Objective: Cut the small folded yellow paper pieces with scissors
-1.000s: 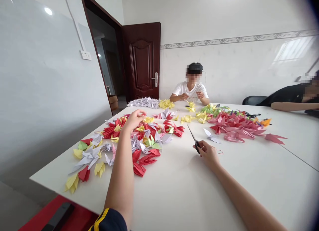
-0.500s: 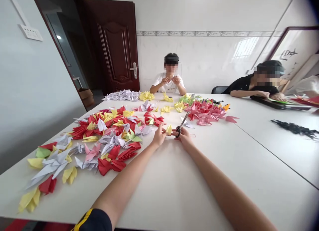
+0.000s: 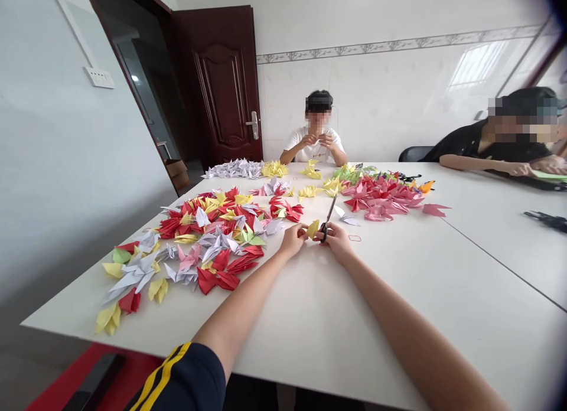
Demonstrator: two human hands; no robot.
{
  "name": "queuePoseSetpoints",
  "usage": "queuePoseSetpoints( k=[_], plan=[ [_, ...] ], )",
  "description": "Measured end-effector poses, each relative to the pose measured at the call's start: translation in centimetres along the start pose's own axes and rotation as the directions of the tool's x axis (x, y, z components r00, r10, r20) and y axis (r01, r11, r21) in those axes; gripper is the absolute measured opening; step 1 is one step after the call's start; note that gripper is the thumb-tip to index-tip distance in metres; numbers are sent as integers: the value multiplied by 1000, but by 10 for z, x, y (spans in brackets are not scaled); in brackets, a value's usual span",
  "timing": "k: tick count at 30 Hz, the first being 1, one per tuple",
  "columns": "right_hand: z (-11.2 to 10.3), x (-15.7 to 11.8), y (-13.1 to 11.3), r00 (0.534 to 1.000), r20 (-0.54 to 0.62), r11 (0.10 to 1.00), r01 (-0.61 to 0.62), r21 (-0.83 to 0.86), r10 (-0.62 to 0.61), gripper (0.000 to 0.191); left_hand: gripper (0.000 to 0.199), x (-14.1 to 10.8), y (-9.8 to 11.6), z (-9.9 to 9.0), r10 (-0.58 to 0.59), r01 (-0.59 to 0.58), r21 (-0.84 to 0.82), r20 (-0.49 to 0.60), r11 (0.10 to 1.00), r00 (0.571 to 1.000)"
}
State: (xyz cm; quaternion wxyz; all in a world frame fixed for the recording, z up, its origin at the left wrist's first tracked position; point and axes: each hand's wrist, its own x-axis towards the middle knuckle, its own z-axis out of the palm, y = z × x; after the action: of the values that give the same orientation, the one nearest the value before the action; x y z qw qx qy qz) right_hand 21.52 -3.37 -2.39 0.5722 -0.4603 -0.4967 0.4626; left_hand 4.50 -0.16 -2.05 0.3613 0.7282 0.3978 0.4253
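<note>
Over white table (image 3: pixel 381 316), L hand (image 3: pixel 292 241) pinching folded yellow paper crane (image 3: pixel 312 228), R hand (image 3: pixel 337 243) gripping black-handled scissors (image 3: pixel 324 232), thin steel blades (image 3: pixel 331 208) up

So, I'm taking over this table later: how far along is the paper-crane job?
Done: heaps of folded cranes cover the table's left side, with pink ones further right. In hand: the left hand pinches a yellow folded piece, and the right hand holds scissors beside it. Left: that piece; anything beyond it can't be told from here.

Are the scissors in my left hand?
No, the black-handled scissors are in your right hand, with the blades pointing away from you.
</note>
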Motion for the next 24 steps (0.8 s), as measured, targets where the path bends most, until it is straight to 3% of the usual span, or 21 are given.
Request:
queuePoseSetpoints(
  k=[9, 14, 21, 24],
  plan=[
    [8, -3, -6, 999, 15, 998, 35, -58, -34, 41, 27, 2, -4, -2, 121, -120, 34, -32, 992, 992],
    [11, -4, -7, 996, 35, 991, 83, -101, -79, 41, 31, 3, -1, -3, 44, -44, -6, 8, 999, 999],
    [11, -1, -3, 997, 20, 990, 75, -121, -73, 40, 24, 5, -1, -4, -81, 93, -318, 53, 943, 995],
    [12, -3, -3, 995, 45, 986, 93, -141, -88, 38, 25, 5, 0, -4, -84, 96, -320, 52, 942, 995]
  ],
)
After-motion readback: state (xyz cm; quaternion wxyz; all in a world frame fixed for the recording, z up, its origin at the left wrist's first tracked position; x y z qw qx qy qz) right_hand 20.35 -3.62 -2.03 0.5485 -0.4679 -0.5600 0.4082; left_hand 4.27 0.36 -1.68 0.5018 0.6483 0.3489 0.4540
